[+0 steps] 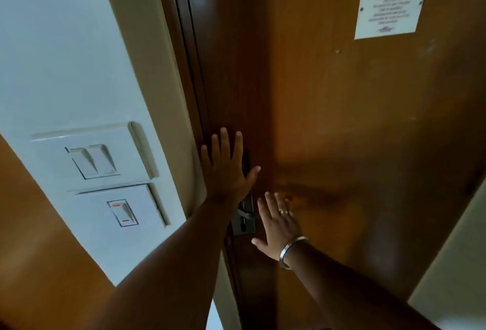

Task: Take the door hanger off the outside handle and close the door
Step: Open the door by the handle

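Both grips are flat and empty: left hand (226, 169) and right hand (276, 222) press the door (342, 119) beside its handle (246, 214), probably to latch it.

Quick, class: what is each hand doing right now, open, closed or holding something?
Left hand: open, flat against the brown wooden door, holding nothing.
Right hand: open, palm on the door beside the metal lever handle, holding nothing.

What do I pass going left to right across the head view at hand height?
Double rocker switch → single switch with red marks → left hand → door handle → right hand → steel bangle.
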`<move>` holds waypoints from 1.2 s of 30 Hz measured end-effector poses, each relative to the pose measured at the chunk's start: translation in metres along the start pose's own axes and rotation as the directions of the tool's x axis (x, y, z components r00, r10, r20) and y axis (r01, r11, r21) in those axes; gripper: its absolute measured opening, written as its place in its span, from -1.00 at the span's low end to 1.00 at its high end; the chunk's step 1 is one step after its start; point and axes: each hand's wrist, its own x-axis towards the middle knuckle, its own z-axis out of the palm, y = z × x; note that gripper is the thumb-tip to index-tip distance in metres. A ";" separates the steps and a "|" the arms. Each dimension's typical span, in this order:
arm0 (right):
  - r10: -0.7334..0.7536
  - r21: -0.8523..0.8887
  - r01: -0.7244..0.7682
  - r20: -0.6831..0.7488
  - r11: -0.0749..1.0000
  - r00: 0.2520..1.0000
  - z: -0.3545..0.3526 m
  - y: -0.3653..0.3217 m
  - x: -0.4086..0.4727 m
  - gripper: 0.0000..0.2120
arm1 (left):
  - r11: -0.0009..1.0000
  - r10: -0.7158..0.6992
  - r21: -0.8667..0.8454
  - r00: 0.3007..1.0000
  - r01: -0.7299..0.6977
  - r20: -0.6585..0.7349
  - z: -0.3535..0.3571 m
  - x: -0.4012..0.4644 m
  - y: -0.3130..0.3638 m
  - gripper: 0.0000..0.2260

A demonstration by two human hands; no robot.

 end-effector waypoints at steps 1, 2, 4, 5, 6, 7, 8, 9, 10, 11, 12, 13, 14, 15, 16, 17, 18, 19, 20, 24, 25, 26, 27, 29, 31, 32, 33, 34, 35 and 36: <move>0.002 -0.007 -0.002 0.008 1.000 1.000 0.003 -0.005 0.003 -0.05 | 1.000 0.001 -0.021 1.000 -0.001 0.017 0.003 0.000 0.001 -0.19; 0.010 -0.016 -0.010 0.024 1.000 1.000 0.005 -0.009 0.008 -0.05 | 0.999 0.006 -0.033 1.000 -0.005 0.021 0.007 0.001 0.001 -0.19; 0.013 -0.050 -0.012 0.027 0.999 1.000 0.009 -0.013 0.013 -0.07 | 0.999 0.046 -0.027 0.999 -0.045 0.019 0.018 0.000 0.004 -0.19; 0.015 -0.045 -0.014 0.032 0.999 0.999 0.012 -0.012 0.014 -0.07 | 0.998 0.058 -0.032 0.998 -0.058 0.006 0.023 -0.001 0.006 -0.19; 0.019 -0.040 -0.017 0.046 0.999 0.999 0.015 -0.012 0.015 -0.06 | 0.997 0.057 -0.049 0.998 -0.056 0.011 0.026 0.000 0.007 -0.20; 0.017 -0.035 -0.015 0.060 0.999 0.998 0.019 -0.011 0.017 -0.05 | 0.997 0.036 -0.064 0.999 -0.036 0.000 0.031 0.001 0.006 -0.21; 0.017 -0.035 -0.015 0.062 0.999 0.998 0.021 -0.010 0.017 -0.04 | 0.998 0.028 -0.063 1.000 -0.029 -0.010 0.034 0.004 0.006 -0.21; 0.022 -0.018 -0.021 0.063 1.000 0.998 0.025 -0.009 0.017 -0.03 | 0.998 0.025 -0.058 0.999 -0.026 -0.020 0.037 0.004 0.006 -0.22; 0.028 -0.005 -0.028 0.056 1.000 0.998 0.027 -0.008 0.016 -0.03 | 0.998 0.033 -0.056 0.999 -0.034 -0.018 0.038 0.004 0.006 -0.23; 0.024 0.004 -0.024 0.044 1.000 0.999 0.027 -0.009 0.015 -0.04 | 0.998 0.048 -0.044 0.998 -0.050 -0.026 0.039 0.004 0.005 -0.24; 0.016 0.011 -0.017 0.031 1.000 0.999 0.027 -0.010 0.015 -0.04 | 0.998 0.058 -0.032 0.997 -0.059 -0.041 0.040 0.004 0.005 -0.27; 0.008 0.012 -0.008 0.026 1.000 1.000 0.027 -0.010 0.015 -0.04 | 0.998 0.058 -0.022 0.997 -0.059 -0.054 0.042 0.005 0.004 -0.29; -0.001 0.018 0.000 0.027 1.000 1.000 0.028 -0.009 0.015 -0.03 | 0.999 0.052 -0.015 0.997 -0.053 -0.058 0.044 0.006 0.005 -0.32; -0.009 0.023 0.008 0.026 1.000 1.000 0.028 -0.009 0.014 -0.02 | 0.999 0.045 -0.004 0.997 -0.045 -0.061 0.046 0.006 0.005 -0.35; -0.017 0.027 0.016 0.017 0.999 1.000 0.028 -0.010 0.014 -0.01 | 0.999 0.042 0.011 0.997 -0.041 -0.064 0.047 0.006 0.004 -0.37; -0.025 0.024 0.024 0.013 0.999 1.000 0.028 -0.010 0.014 0.01 | 0.999 0.042 0.028 0.996 -0.040 -0.073 0.050 0.006 0.004 -0.38; -0.034 0.016 0.034 0.005 0.999 0.999 0.028 -0.009 0.014 0.02 | 0.999 0.040 0.034 0.996 -0.037 -0.080 0.051 0.007 0.005 -0.39; -0.039 0.013 0.039 0.001 0.999 0.999 0.029 -0.008 0.015 0.04 | 0.999 0.039 0.040 0.996 -0.036 -0.084 0.054 0.008 0.005 -0.40; -0.040 0.016 0.041 -0.017 0.999 0.999 0.032 -0.008 0.016 0.06 | 0.998 0.039 0.046 0.995 -0.035 -0.092 0.057 0.008 0.005 -0.41; -0.048 0.018 0.050 -0.089 0.999 0.995 0.038 -0.008 0.018 0.10 | 0.998 0.041 0.042 0.990 -0.035 -0.137 0.065 0.008 0.005 -0.42; -0.047 0.023 0.049 -0.105 0.999 0.993 0.040 -0.008 0.018 0.11 | 0.998 0.047 0.048 0.987 -0.040 -0.152 0.066 0.008 0.005 -0.43; -0.046 0.031 0.049 -0.111 0.998 0.993 0.042 -0.007 0.018 0.12 | 0.997 0.055 0.054 0.985 -0.046 -0.165 0.067 0.009 0.005 -0.44; -0.045 0.044 0.050 -0.106 0.998 0.993 0.047 -0.006 0.019 0.13 | 0.997 0.059 0.057 0.983 -0.050 -0.172 0.069 0.009 0.004 -0.44; -0.037 0.086 0.045 -0.097 0.995 0.995 0.056 -0.006 0.018 0.15 | 0.997 0.060 0.061 0.980 -0.049 -0.191 0.073 0.009 0.004 -0.45; 0.003 0.146 0.007 -0.066 0.989 0.998 0.064 -0.012 0.015 0.18 | 0.998 0.053 0.053 0.978 -0.043 -0.202 0.073 0.009 0.005 -0.45; 0.034 0.177 -0.024 -0.056 0.984 0.998 0.067 -0.015 0.014 0.19 | 0.998 0.056 0.053 0.977 -0.046 -0.205 0.074 0.009 0.005 -0.46; 0.060 0.199 -0.048 -0.055 0.979 0.997 0.069 -0.018 0.015 0.19 | 0.997 0.061 0.059 0.977 -0.050 -0.204 0.075 0.010 0.005 -0.46; 0.071 0.215 -0.058 -0.055 0.975 0.996 0.070 -0.019 0.015 0.19 | 0.997 0.058 0.064 0.979 -0.046 -0.198 0.075 0.009 0.004 -0.46; 0.069 0.224 -0.058 -0.044 0.973 0.997 0.071 -0.018 0.015 0.19 | 0.997 0.054 0.068 0.980 -0.042 -0.191 0.075 0.010 0.004 -0.46; 0.058 0.223 -0.051 -0.024 0.973 0.998 0.071 -0.016 0.016 0.18 | 0.997 0.045 0.069 0.982 -0.033 -0.184 0.074 0.011 0.004 -0.46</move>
